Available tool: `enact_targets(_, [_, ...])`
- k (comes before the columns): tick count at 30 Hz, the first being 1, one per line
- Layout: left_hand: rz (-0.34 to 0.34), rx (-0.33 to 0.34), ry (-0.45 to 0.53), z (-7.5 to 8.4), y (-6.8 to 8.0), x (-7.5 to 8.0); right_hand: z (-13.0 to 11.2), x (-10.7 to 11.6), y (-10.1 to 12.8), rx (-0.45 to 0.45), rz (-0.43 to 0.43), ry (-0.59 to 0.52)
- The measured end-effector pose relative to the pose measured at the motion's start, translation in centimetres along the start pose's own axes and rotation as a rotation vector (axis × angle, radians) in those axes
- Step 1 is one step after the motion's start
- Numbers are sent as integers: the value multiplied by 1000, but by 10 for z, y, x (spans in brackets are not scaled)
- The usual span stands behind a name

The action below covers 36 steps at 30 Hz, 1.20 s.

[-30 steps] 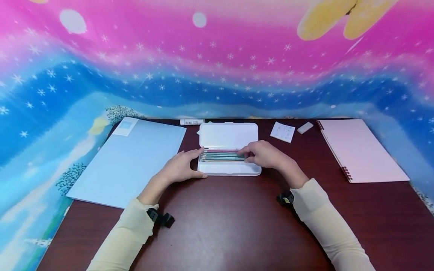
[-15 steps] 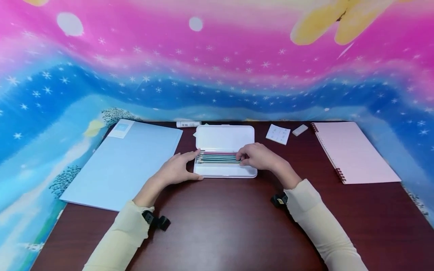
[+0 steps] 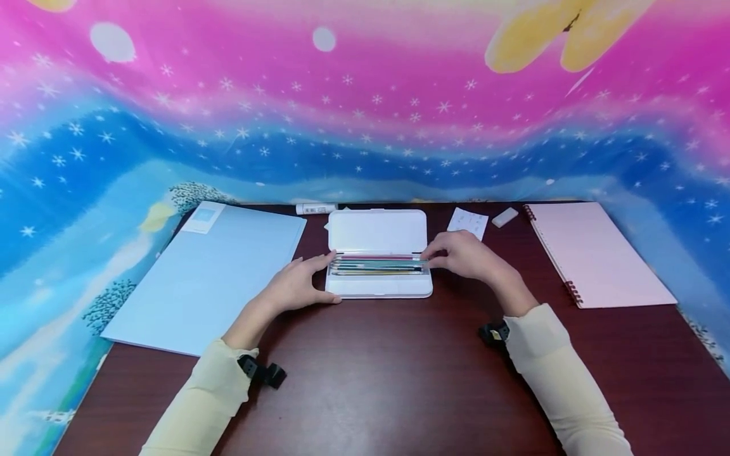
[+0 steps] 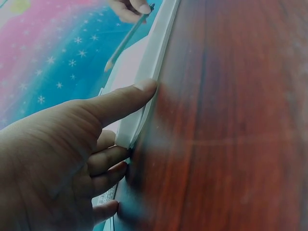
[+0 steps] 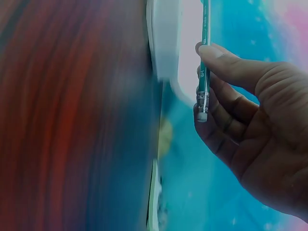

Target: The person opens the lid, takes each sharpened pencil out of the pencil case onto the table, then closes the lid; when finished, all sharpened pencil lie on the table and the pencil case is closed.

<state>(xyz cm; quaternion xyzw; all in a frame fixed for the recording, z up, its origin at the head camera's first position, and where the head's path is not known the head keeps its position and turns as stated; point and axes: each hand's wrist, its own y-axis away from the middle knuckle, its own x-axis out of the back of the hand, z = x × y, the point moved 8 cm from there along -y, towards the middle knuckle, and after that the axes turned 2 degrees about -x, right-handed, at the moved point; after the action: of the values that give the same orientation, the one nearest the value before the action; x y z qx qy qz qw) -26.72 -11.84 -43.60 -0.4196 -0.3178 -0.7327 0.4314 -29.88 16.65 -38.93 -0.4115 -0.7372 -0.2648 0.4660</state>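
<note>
My right hand (image 5: 250, 125) pinches a green pencil (image 5: 204, 57) near its eraser end, thumb on one side, curled fingers (image 5: 226, 120) behind it. The metal ferrule and eraser sit just past my fingertips. From the head camera, this hand (image 3: 464, 256) lies at the right end of the open white pencil case (image 3: 377, 288), with the pencil lined up lengthwise among the other pencils (image 3: 376, 266) in the tray.

My left hand (image 4: 62, 154) braces the case's left end. The thumb (image 4: 122, 98) lies straight along the near edge of the case (image 4: 154, 62), the other fingers are curled against the short end wall. So this hand grips the case between thumb and fingers. In the head view the left hand (image 3: 299, 285) sits at the case's left side, touching it.

The case stands open in the middle of the dark red-brown table (image 3: 388, 380), lid folded back flat, away from me. The tray holds a row of pencils lying left to right.

To the left of the case lies a light blue folder (image 3: 211, 272), just beside my left hand. Behind the folder's far corner rests a small white tube (image 3: 315, 208). To the right, beyond my right hand, are a small white card (image 3: 470, 220) and a white eraser (image 3: 504, 216). Further right lies a pink spiral notebook (image 3: 599, 253), closed. A pink and blue starry cloth (image 3: 365, 114) hangs behind the table.
</note>
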Motion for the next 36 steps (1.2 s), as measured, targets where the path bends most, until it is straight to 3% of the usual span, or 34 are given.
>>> enact_targets(8, [0,-16,-3,3,-2,-3,46,37,29,-53,142,16])
enact_targets(12, [-2,-25,4,6,-4,-5,78,53,46,-131,183,-22])
enact_targets(23, [-20,-1,4,3,-5,-5,149,50,80,-399,110,-156])
enact_targets(36, [-5,-10,-1,0,-2,-2,175,40,88,-487,43,-246])
